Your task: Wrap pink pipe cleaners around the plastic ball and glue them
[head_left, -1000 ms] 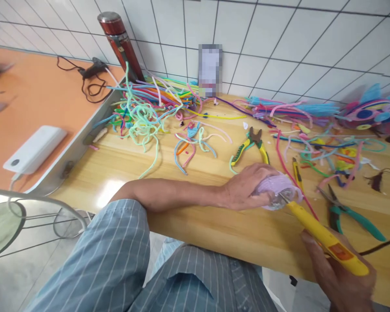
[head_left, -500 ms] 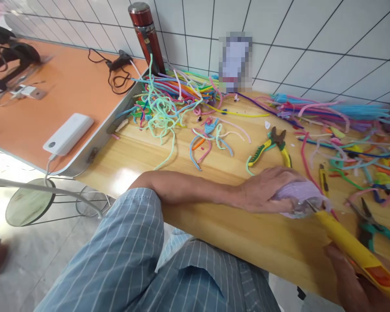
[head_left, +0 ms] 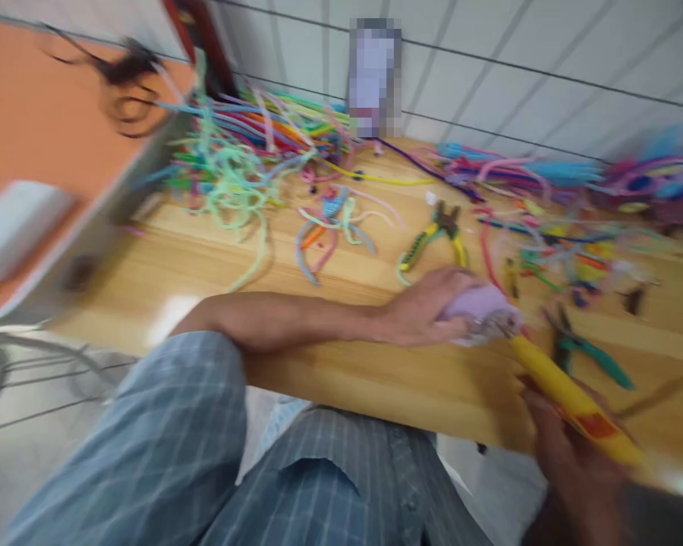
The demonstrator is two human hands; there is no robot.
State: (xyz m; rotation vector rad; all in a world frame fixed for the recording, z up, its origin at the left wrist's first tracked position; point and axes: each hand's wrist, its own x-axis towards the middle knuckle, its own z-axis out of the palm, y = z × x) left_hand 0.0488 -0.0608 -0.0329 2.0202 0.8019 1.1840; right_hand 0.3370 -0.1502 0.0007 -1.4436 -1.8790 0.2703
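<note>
Rounded lilac bundle (head_left: 476, 303), probably light and squashable, suits left-side holding, your left hand (head_left: 422, 305) clamped there, your right hand (head_left: 569, 456) closed around the yellow stick-shaped tool (head_left: 549, 370).

Found no legible text, label, brand, number or sign; cannot read pixelated screen (head_left: 371, 72) at far wall (head_left: 489, 83).

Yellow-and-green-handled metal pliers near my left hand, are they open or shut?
Open: the pliers lie with handles spread apart.
</note>
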